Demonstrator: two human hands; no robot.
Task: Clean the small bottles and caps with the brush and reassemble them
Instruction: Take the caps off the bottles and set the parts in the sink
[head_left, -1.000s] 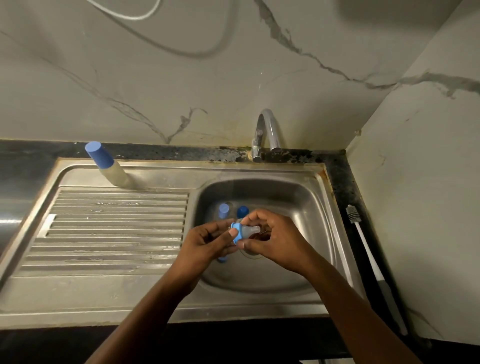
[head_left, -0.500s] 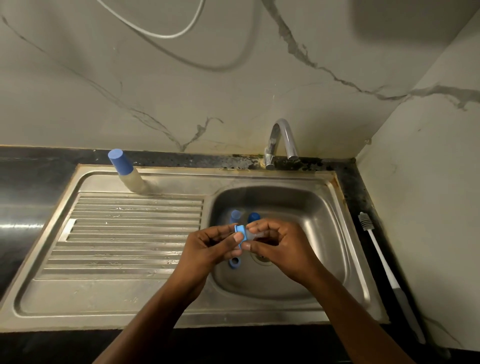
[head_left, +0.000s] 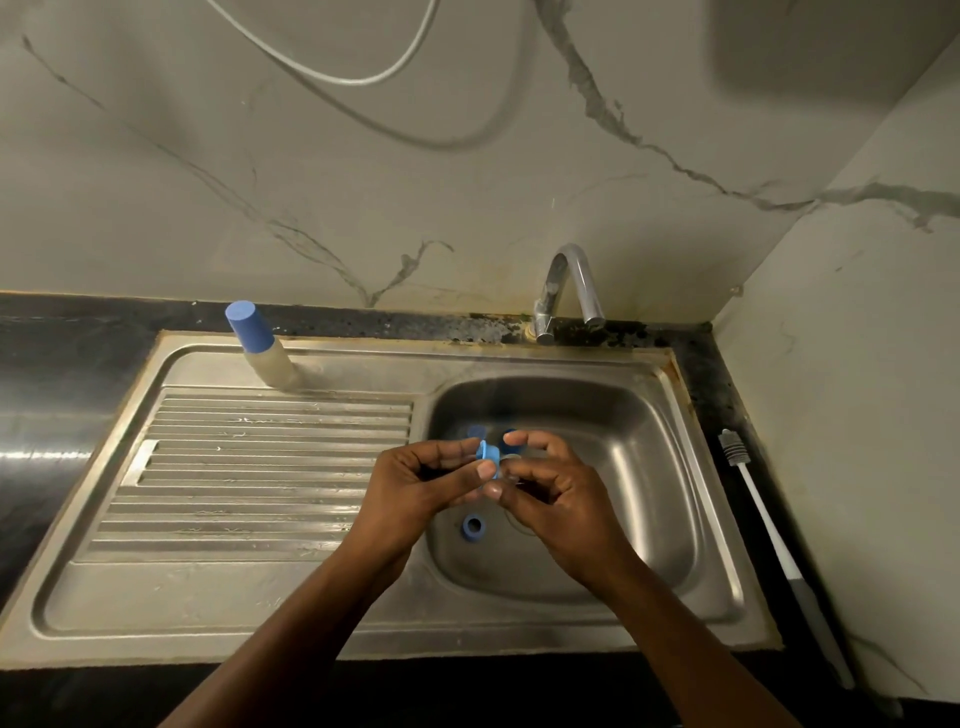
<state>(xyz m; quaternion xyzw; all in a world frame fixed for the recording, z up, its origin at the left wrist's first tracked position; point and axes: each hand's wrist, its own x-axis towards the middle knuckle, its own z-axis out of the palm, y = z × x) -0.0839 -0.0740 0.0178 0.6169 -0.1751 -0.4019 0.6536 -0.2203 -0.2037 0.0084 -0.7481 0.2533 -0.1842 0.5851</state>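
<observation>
We look down at a steel sink (head_left: 156, 597) set in a dark bench (head_left: 62, 364) below a veined marble wall, with a curved faucet (head_left: 569, 291) at the far edge and a white cable (head_left: 363, 78) looping on the wall. Over the basin the left hand (head_left: 415, 488) and right hand (head_left: 566, 499) meet. The left fingers (head_left: 452, 449) and thumb pinch a blue cap (head_left: 487, 457). The right fingers (head_left: 524, 441) curl round a small bottle (head_left: 511, 457), mostly hidden, so we can only say its long axis seems to run left to right, its capped end toward the left hand. On the basin floor just near of the hands lies a blue ring cap (head_left: 474, 528), open side up, and two more blue pieces (head_left: 476, 431) peek out on the far side. A capped bottle (head_left: 260, 348) stands on the far left of the draining board, its blue top pointing up and leaning left in this wide view. The brush (head_left: 763, 519) lies on the bench right of the sink, well apart from the hands, its long axis running near to far with the bristle end far.
</observation>
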